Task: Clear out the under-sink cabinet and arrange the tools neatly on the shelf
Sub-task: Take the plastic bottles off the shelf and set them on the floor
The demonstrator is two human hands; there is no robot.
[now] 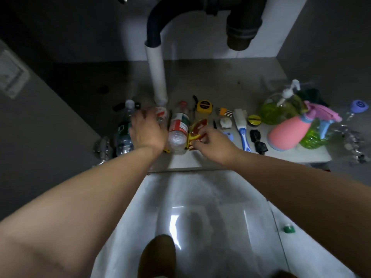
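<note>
As your spread left hand point(148, 133) covers a bottle point(161, 115), your right hand point(213, 144) pinches the red-yellow tool point(198, 126) near the shelf's point(200, 160) front edge.

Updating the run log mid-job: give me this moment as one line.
phase: arranging on shelf | left hand: over bottles, grip unclear | right hand: pinches red-yellow tool beside clear bottle
</note>
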